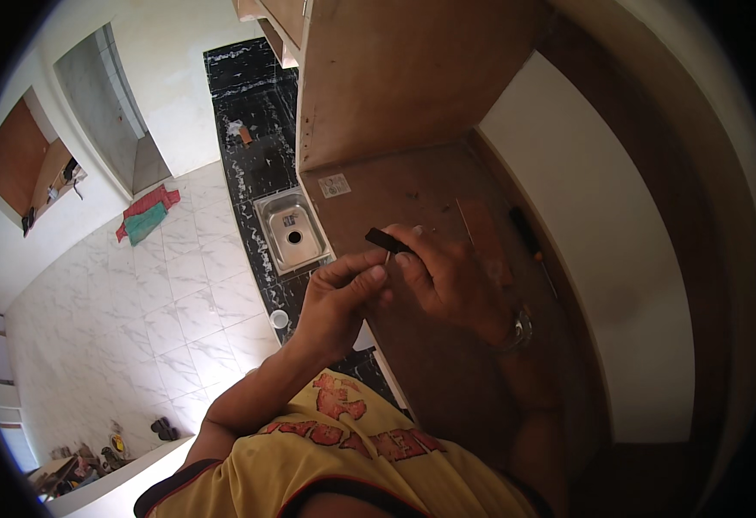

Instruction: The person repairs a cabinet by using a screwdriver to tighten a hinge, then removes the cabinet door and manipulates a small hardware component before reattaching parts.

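My left hand (343, 293) is closed in a pinch, thumb against fingers. A thin, pale, pin-like piece (387, 257) shows at its fingertips, too small to name. My right hand (451, 281), with a metal band at the wrist, is closed round a small flat black strip (384, 239). One end of the strip sticks out past the fingers toward my left hand. The two hands nearly meet above a brown wooden panel (430, 363) of a cabinet.
On the panel lie a reddish-brown wood piece (480, 223) and a long, thin, dark-handled tool (523, 226). A pale label (334, 186) is stuck nearby. Left are a steel sink (266, 211) in a black marbled counter (261, 164), a white cup (280, 319) and floor cloths (145, 220).
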The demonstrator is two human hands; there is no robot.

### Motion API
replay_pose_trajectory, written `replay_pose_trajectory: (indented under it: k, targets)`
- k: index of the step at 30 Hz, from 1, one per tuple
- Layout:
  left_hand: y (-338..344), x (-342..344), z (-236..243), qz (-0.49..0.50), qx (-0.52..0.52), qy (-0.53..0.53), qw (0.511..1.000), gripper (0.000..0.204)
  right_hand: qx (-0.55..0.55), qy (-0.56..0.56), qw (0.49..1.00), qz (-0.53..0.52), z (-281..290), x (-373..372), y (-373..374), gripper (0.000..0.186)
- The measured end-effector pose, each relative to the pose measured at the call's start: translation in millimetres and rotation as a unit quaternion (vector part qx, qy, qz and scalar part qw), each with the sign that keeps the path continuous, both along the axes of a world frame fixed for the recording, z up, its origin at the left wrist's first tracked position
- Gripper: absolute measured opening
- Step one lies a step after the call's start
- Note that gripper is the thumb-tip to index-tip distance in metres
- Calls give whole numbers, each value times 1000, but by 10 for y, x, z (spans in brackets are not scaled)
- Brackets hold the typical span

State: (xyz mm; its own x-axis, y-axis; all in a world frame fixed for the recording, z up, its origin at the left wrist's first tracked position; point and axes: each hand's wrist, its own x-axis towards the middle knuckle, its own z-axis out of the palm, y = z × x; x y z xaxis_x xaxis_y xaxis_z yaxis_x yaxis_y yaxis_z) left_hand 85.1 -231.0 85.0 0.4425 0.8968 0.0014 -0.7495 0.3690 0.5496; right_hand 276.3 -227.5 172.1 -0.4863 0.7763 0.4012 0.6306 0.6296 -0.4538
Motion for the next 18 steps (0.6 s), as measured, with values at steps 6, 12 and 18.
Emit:
replay_pose_trajectory:
  k: [6, 12, 18]
  targets:
    - [51, -34, 102, -48, -54, -61, 996, 17, -80, 2, 997, 6, 136, -56, -105, 54]
    - [36, -13, 85, -90, -127, -123, 980, 12, -28, 12, 999, 27, 17, -55, -67, 52]
    - [17, 7, 80, -85, -115, -135, 981, 11, -29, -10, 999, 16, -49, -28, -39, 46]
